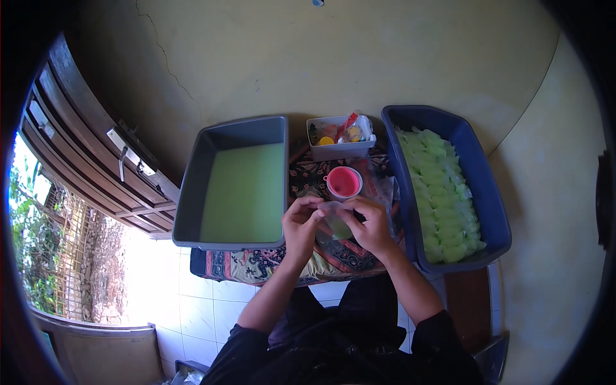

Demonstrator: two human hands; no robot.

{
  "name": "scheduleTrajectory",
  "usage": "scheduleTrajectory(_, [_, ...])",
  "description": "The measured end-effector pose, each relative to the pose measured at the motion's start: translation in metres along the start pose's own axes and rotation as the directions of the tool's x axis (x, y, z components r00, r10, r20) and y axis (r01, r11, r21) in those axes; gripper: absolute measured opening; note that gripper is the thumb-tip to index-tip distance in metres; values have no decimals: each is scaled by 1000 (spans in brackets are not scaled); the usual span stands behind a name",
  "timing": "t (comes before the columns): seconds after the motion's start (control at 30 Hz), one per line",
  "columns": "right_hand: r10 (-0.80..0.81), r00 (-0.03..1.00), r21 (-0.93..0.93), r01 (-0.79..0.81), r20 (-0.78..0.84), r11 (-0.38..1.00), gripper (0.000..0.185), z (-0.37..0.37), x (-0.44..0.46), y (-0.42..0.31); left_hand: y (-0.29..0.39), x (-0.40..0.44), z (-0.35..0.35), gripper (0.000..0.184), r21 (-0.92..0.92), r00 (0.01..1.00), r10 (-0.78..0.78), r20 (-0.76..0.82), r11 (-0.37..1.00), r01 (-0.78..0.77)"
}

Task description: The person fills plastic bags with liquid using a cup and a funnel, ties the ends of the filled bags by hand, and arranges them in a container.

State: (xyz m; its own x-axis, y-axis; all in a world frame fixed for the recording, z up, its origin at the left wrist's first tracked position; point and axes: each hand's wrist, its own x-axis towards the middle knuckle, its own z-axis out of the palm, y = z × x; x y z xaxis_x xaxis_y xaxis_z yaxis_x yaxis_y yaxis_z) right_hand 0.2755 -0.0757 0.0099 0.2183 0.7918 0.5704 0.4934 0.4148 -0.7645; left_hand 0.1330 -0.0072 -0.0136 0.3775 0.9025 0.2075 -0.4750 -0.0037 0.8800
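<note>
In the head view, my left hand (301, 228) and my right hand (370, 226) meet above the middle of the table. Between them is a clear plastic bag (335, 223), its upper edge pinched in the fingertips of both hands. Light green shows in its lower part; whether that is liquid inside or something seen through the plastic, I cannot tell. Just beyond my fingers sits a pink funnel (344, 182) resting in a white container. Pale green liquid partly fills the grey tub (186, 212) on the left. Many filled green bags (443, 199) lie in rows inside the blue-grey tub (484, 212) on the right.
A white box (333, 151) of small items, with a yellow lid and red packaging, stands against the wall. Patterned cloth (256, 264) covers the table. Clear plastic (383, 189) lies beside the funnel. An opened wooden door (122, 173) is at the left.
</note>
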Motion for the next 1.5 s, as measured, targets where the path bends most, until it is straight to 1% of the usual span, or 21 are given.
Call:
scheduleTrajectory(0.1, [-28,1000,-23,27,-2,999,8,-6,4,-3,-4,-2,-5,31,-101,996,-12,88,995,21])
scheduleTrajectory(0.17, [-42,999,-34,41,-21,999,10,-11,6,-6,-15,-3,-12,34,125,967,-100,233,990,72])
scheduleTrajectory(0.2, [-41,999,-37,41,-22,999,10,-12,6,-8,-20,-4,-13,31,172,965,-51,259,985,6])
scheduleTrajectory(0.23, [-23,999,-49,21,-38,999,11,-12,6,-10,-24,-6,-14,31,170,964,-52,261,985,7])
scheduleTrajectory(0.3, [-4,998,-61,0,-56,998,12,-13,6,-13,-26,-9,-13,22,157,973,-164,161,978,139])
scheduleTrajectory(0.43, [69,995,-17,-70,-71,997,13,-14,3,-12,-30,-9,-13,14,209,987,-93,131,976,64])
scheduleTrajectory(0.63, [69,995,-4,-69,-70,998,13,-19,4,-21,-21,-11,-14,11,210,983,-119,138,974,88])
scheduleTrajectory(0.73, [51,999,-22,-51,-20,998,12,-23,3,-27,-28,-9,-23,13,93,988,-59,141,995,46])
scheduleTrajectory(0.8, [42,999,-56,-40,22,998,12,-25,2,-32,-26,-5,-26,18,56,964,-83,253,996,71])
scheduleTrajectory(0.83, [24,998,-39,-22,57,999,12,-25,2,-35,-28,-3,-26,18,55,964,-82,252,996,70])
scheduleTrajectory(0.9, [7,996,-21,-5,91,1000,11,-26,1,-39,-29,0,-25,27,48,913,-112,393,994,102])
scheduleTrajectory(1.03, [-3,984,-16,6,175,1000,11,-27,0,-43,-27,1,-16,33,34,842,-197,502,977,209])
scheduleTrajectory(1.1, [-11,980,-32,18,197,999,11,-28,0,-42,-25,1,-14,36,90,733,-351,583,924,371])
scheduleTrajectory(1.13, [-30,981,-21,35,190,999,10,-27,1,-40,-17,-2,-20,36,182,686,-466,559,876,446])
scheduleTrajectory(1.2, [-49,982,-10,52,181,999,9,-27,0,-37,-23,-6,-21,36,192,693,-478,540,872,451])
scheduleTrajectory(1.23, [11,986,-4,-10,169,1000,9,-28,-1,-36,-26,-7,-22,35,201,702,-488,519,868,455])
scheduleTrajectory(1.27, [73,985,4,-74,157,997,9,-28,-3,-36,-29,-7,-22,35,202,701,-490,519,867,457])
scheduleTrajectory(1.33, [105,984,12,-108,144,994,9,-30,-3,-34,-33,-4,-21,41,66,657,-315,685,925,375])
scheduleTrajectory(1.37, [135,982,21,-139,134,990,10,-30,-2,-34,-33,-4,-21,41,67,657,-317,684,924,376])
scheduleTrajectory(1.43, [95,990,-7,-95,106,995,10,-29,-1,-32,-31,-5,-21,49,9,685,-253,683,941,339])
scheduleTrajectory(1.5, [52,995,-39,-49,80,998,10,-28,1,-32,-26,-5,-23,53,43,669,-274,691,940,340])
